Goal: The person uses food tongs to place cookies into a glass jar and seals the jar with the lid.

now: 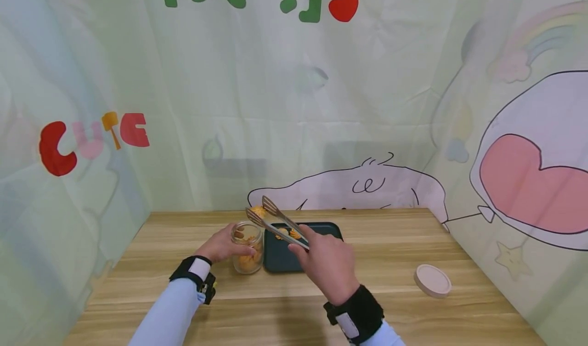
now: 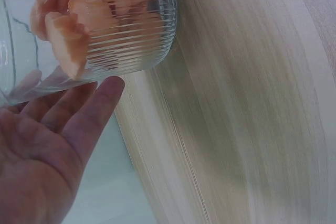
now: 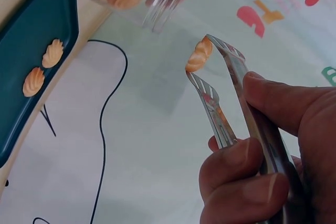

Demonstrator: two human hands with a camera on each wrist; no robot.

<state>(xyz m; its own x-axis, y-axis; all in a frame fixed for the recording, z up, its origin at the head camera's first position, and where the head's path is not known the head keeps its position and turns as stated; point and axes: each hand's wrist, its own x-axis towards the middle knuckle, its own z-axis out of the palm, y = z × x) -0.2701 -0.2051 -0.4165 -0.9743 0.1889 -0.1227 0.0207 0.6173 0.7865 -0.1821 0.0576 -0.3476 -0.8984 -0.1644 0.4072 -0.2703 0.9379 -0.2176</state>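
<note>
My left hand (image 1: 224, 245) grips a clear glass jar (image 1: 247, 268), its thumb across the near side and its fingers behind. Orange-tan piped cookies (image 2: 76, 30) lie in the ribbed lower part of the jar, whose mouth is uncovered. My right hand (image 1: 332, 264) holds metal tongs (image 3: 251, 103) with slotted tips. Between those tips a single swirled cookie (image 3: 199, 55) is pinched, raised above and just beyond the jar's mouth. Two similar cookies (image 3: 33, 82) sit near the far edge of a dark teal tray (image 1: 281, 259), right beside the jar.
A round, pale pinkish lid (image 1: 433, 280) lies on the wooden table (image 1: 386, 244) at the right. Printed cloth walls (image 1: 197, 80) enclose the table's back and sides. The right forearm and tongs pass over part of the tray.
</note>
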